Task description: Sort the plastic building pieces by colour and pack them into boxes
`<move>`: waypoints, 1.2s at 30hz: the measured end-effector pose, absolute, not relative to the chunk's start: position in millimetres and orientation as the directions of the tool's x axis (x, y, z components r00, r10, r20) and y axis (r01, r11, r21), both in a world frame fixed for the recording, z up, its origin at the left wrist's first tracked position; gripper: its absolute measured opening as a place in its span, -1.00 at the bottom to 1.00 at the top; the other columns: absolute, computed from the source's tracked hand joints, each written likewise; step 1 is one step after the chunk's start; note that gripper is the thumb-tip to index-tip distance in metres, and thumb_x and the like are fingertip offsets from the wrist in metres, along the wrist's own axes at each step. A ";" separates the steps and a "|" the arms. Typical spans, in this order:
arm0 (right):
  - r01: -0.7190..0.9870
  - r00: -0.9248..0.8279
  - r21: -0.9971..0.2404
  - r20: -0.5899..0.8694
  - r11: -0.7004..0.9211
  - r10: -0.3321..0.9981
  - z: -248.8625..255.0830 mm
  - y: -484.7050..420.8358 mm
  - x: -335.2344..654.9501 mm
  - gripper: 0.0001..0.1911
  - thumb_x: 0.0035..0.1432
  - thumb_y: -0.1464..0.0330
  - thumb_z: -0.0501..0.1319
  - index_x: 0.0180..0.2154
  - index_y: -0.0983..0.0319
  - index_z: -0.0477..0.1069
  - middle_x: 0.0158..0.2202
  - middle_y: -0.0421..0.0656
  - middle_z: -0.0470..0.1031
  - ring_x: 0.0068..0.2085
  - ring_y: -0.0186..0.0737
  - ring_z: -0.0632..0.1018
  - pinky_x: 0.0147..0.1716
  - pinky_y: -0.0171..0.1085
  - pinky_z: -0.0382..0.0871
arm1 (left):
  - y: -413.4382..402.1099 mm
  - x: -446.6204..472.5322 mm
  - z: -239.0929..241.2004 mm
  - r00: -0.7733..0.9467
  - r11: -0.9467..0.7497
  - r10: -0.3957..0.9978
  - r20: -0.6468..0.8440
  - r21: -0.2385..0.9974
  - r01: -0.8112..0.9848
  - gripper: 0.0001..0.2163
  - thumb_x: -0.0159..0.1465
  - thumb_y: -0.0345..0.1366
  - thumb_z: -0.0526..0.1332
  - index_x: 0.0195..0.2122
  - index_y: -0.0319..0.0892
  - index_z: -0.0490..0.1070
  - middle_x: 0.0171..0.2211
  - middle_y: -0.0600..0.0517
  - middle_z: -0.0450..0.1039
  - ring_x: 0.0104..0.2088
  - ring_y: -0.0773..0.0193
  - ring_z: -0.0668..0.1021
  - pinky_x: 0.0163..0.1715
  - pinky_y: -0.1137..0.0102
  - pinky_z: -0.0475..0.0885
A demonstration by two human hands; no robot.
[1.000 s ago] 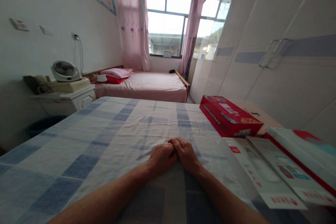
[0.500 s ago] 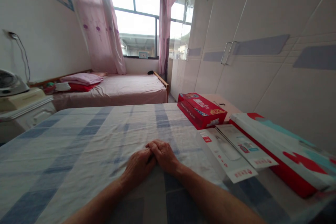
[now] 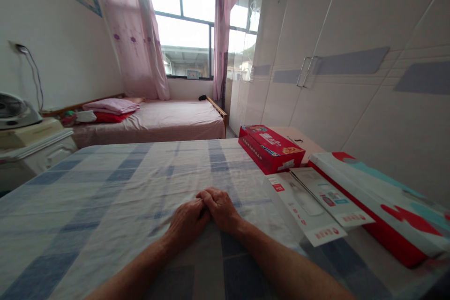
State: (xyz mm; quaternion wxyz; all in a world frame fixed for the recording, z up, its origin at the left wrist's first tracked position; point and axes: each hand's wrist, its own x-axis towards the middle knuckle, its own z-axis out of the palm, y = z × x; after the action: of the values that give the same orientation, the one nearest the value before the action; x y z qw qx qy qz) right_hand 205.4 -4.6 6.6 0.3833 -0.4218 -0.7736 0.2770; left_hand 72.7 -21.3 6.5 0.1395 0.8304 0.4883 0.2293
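Observation:
My left hand point(image 3: 188, 220) and my right hand point(image 3: 221, 204) rest clasped together on a blue-and-white checked bed sheet point(image 3: 140, 187). The right hand's fingers are closed over the fingers of the left. No object shows in either hand; the space beneath the palms is hidden. To the right of my hands, and apart from them, lie two flat white printed packets point(image 3: 305, 211), overlapping at an angle. Behind the packets stands a red box point(image 3: 270, 147) with white lettering. A long white, red and teal box point(image 3: 376, 201) lies further right.
A pale pink flat box point(image 3: 291, 138) sits behind the red one. White wardrobe doors point(image 3: 316, 98) line the right side. Beyond the sheet is a bed point(image 3: 176, 117) with pink bedding, under a window. A small fan point(image 3: 16, 110) stands on a cabinet at left.
The view has shifted very slightly. My hands stay clasped in the same place, and the boxes and packets have not moved.

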 end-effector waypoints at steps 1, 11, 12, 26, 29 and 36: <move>0.444 -0.352 -0.749 0.359 0.492 0.864 6.1 -4.3 205.4 -0.62 0.31 0.28 -0.09 -0.28 0.17 0.49 -0.28 -0.21 0.51 -0.21 -0.35 0.48 -0.14 -0.37 0.26 | -20.8 72.2 5.4 0.419 -0.487 0.873 0.248 0.457 0.745 -0.79 0.25 -0.30 0.03 -0.37 -0.20 0.43 -0.35 -0.06 0.53 -0.31 0.17 0.56 -0.32 0.39 0.33; 0.494 -0.385 -0.688 0.376 0.532 0.843 8.3 -4.7 206.4 -0.64 0.31 0.33 -0.09 -0.25 0.16 0.48 -0.29 -0.22 0.50 -0.20 -0.36 0.47 -0.15 -0.40 0.26 | -20.3 71.3 5.6 0.413 -0.460 0.887 0.206 0.460 0.759 -0.78 0.24 -0.29 0.01 -0.35 -0.20 0.44 -0.33 -0.08 0.54 -0.29 0.13 0.56 -0.30 0.37 0.34; 0.498 -0.377 -0.695 0.364 0.518 0.851 9.2 -5.0 206.3 -0.64 0.31 0.34 -0.08 -0.26 0.15 0.49 -0.29 -0.23 0.51 -0.20 -0.36 0.47 -0.15 -0.40 0.26 | -20.5 71.3 6.3 0.416 -0.463 0.886 0.206 0.459 0.758 -0.78 0.24 -0.29 0.01 -0.35 -0.19 0.43 -0.33 -0.08 0.54 -0.29 0.13 0.56 -0.30 0.36 0.34; 0.495 -0.356 -0.716 0.349 0.492 0.867 7.2 -3.7 205.1 -0.67 0.29 0.37 -0.05 -0.22 0.16 0.50 -0.25 -0.22 0.53 -0.17 -0.34 0.48 -0.14 -0.40 0.26 | -18.9 70.6 5.6 0.435 -0.474 0.879 0.192 0.445 0.760 -0.75 0.25 -0.26 -0.03 -0.36 -0.19 0.41 -0.34 -0.09 0.54 -0.29 0.13 0.56 -0.30 0.36 0.34; 0.497 -0.356 -0.720 0.340 0.485 0.870 9.2 -4.4 204.9 -0.66 0.29 0.36 -0.05 -0.22 0.14 0.51 -0.25 -0.22 0.53 -0.17 -0.34 0.48 -0.15 -0.40 0.27 | -18.4 70.4 5.4 0.434 -0.471 0.881 0.189 0.440 0.764 -0.75 0.26 -0.26 -0.03 -0.35 -0.20 0.41 -0.33 -0.09 0.54 -0.29 0.12 0.55 -0.29 0.35 0.35; 0.482 -0.357 -0.725 0.350 0.492 0.866 9.3 -4.5 205.0 -0.63 0.30 0.34 -0.08 -0.22 0.14 0.51 -0.27 -0.22 0.53 -0.19 -0.34 0.49 -0.16 -0.40 0.27 | -20.3 68.2 4.8 0.437 -0.469 0.881 0.181 0.444 0.763 -0.75 0.26 -0.25 -0.03 -0.35 -0.20 0.40 -0.33 -0.09 0.53 -0.29 0.12 0.55 -0.30 0.35 0.35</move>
State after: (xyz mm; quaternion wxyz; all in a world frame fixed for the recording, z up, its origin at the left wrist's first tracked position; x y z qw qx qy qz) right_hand 205.0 -4.5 9.3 0.3679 -0.4312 -0.7814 0.2611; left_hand 68.2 -20.3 4.8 0.1497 0.8342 0.4928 0.1970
